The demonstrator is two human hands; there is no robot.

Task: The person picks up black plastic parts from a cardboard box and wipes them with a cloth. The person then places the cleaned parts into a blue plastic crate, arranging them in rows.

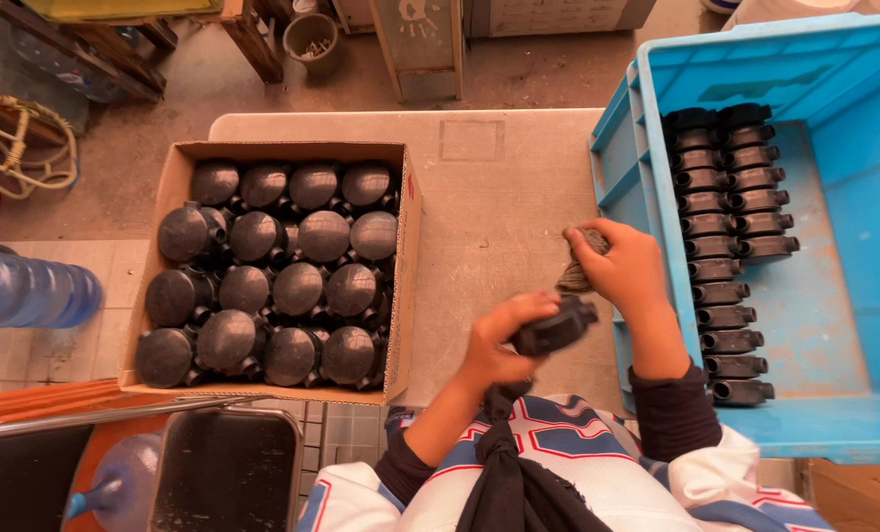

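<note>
My left hand grips a black plastic fitting just above my lap, near the table's front edge. My right hand holds a bunched grey-brown rag a little beyond and to the right of the fitting, close to the blue crate's left wall. A cardboard box to the left holds several round black fittings packed in rows. In the blue crate on the right, several black fittings lie lined up in two columns.
The beige table carries the box and the crate's edge. Blue water bottles lie on the floor at left, one more at lower left beside a dark metal tray. A small bucket stands beyond the table.
</note>
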